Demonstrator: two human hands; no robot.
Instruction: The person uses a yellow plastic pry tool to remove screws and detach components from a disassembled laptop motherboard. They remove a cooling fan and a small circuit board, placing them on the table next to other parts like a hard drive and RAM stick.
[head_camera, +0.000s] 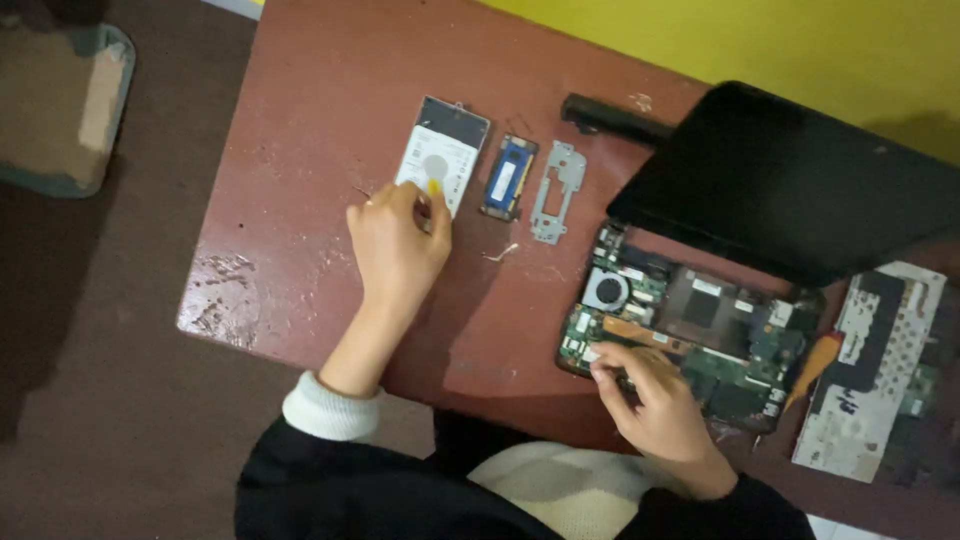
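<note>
Dim indoor light, soft and even. Brightest patch is the yellow wall along the upper right of the frame. The red-brown table takes a faint sheen at its worn lower-left corner, no hard glare. My left hand throws a soft shadow down and to the right of it; the black laptop lid shades the wall at far right. Floor at left is murky, the lower frame nearly black where my sleeves lose all detail. Whole frame slightly soft and compressed; my right hand a little blurred. Small print unreadable.
</note>
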